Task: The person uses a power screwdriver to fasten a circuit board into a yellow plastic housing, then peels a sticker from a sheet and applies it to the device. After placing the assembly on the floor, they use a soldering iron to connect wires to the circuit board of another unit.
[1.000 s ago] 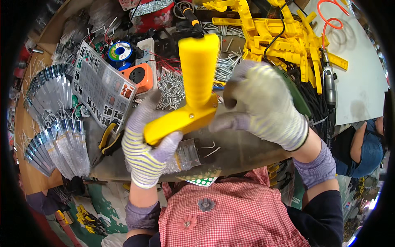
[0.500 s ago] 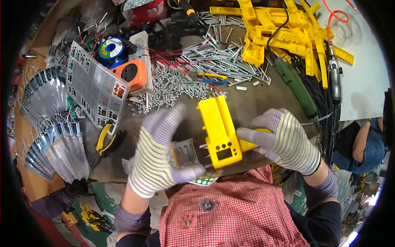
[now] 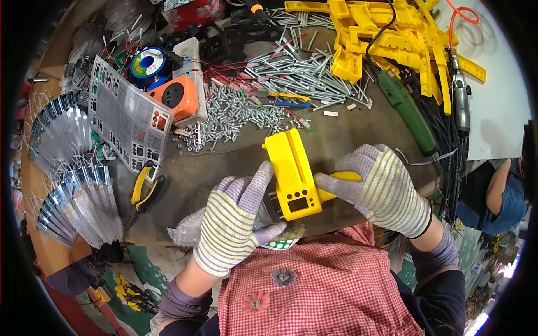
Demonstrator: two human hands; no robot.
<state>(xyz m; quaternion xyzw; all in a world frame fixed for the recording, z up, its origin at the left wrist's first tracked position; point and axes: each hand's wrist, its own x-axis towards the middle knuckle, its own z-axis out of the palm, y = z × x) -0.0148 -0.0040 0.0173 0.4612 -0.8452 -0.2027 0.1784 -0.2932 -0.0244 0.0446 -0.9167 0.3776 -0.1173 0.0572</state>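
Observation:
A yellow plastic tool housing (image 3: 291, 173), with a small rectangular window and several round holes at its near end, is held tilted above the bench. My right hand (image 3: 386, 190), in a striped knit glove, is closed round its yellow handle. Beside the housing's left edge is my left hand (image 3: 232, 221), gloved alike, with thumb and index finger spread apart. Its index fingertip is close to the edge; whether it touches, I cannot tell. Thin metal pins (image 3: 274, 196) show at the housing's left side. Partly hidden behind my left hand lies a clear bubble-wrap bag (image 3: 188, 228).
Loose screws (image 3: 230, 115), long bolts (image 3: 297, 75) and yellow shells (image 3: 386, 45) cover the far bench. A green power tool (image 3: 406, 112) and a metal air screwdriver (image 3: 462, 101) lie right. Yellow-handled pliers (image 3: 147, 190) and a printed sheet (image 3: 129, 120) lie left. A person's arm (image 3: 496, 187) shows far right.
My left hand has moved right and its fingers have come close to the housing's left edge. The housing has shifted slightly toward me and left, still in my right hand.

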